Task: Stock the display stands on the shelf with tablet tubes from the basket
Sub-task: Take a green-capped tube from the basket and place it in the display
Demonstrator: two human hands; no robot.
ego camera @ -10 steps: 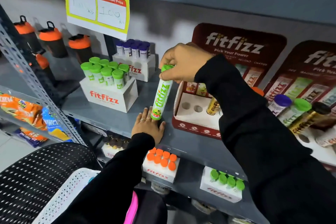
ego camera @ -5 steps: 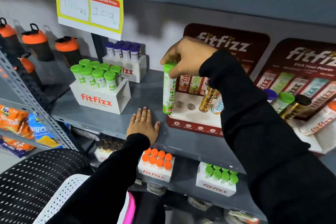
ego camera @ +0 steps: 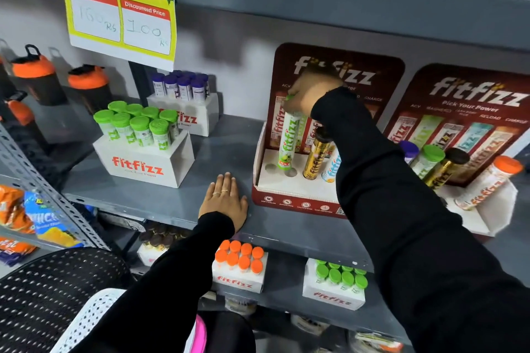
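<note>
My right hand grips the green cap of a green-and-white tablet tube, held upright with its bottom at a hole in the white tray of the red display stand. A gold tube and a blue-and-white tube stand in holes to its right. One round hole at the tray's left is bare. My left hand lies flat, fingers apart, on the grey shelf just left of the stand. The white basket's rim shows at the bottom left.
A second red stand with several leaning tubes is at the right. White boxes of green-capped tubes and purple-capped tubes sit at the left, shaker bottles behind. Lower shelf holds boxes of orange-capped and green-capped tubes.
My right hand has carried the green tube rightward from above the shelf to over the red stand's tray and lowered it to a hole. My left hand has stayed flat on the shelf.
</note>
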